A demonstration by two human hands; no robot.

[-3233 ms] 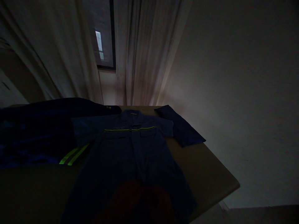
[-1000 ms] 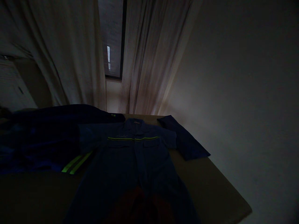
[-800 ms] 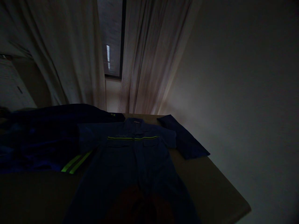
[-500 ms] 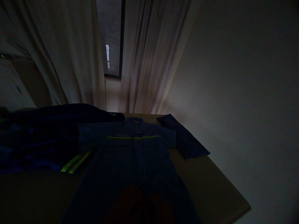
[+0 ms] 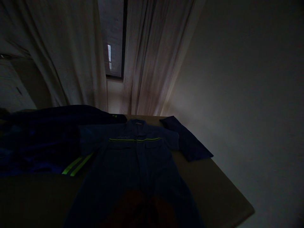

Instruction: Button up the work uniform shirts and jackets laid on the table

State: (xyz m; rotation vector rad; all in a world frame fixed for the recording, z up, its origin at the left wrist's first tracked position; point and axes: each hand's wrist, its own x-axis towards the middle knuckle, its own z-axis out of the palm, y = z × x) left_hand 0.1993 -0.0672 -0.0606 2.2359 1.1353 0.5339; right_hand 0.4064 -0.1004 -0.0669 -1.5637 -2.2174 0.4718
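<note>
A blue work shirt or coverall lies front up and spread out, its collar at the far end. A yellow-green stripe crosses its chest above two flap pockets. Two dim reddish shapes low in the view look like my left hand and my right hand, side by side over the garment's lower part. Darkness hides their fingers, so I cannot tell whether they grip the cloth. The garment's lower end is also lost in shadow.
The garment lies on a brownish table. Left of it is a heap of dark blue clothing with yellow-green bands. A folded dark blue cloth lies at the right, near the wall. Curtains hang behind.
</note>
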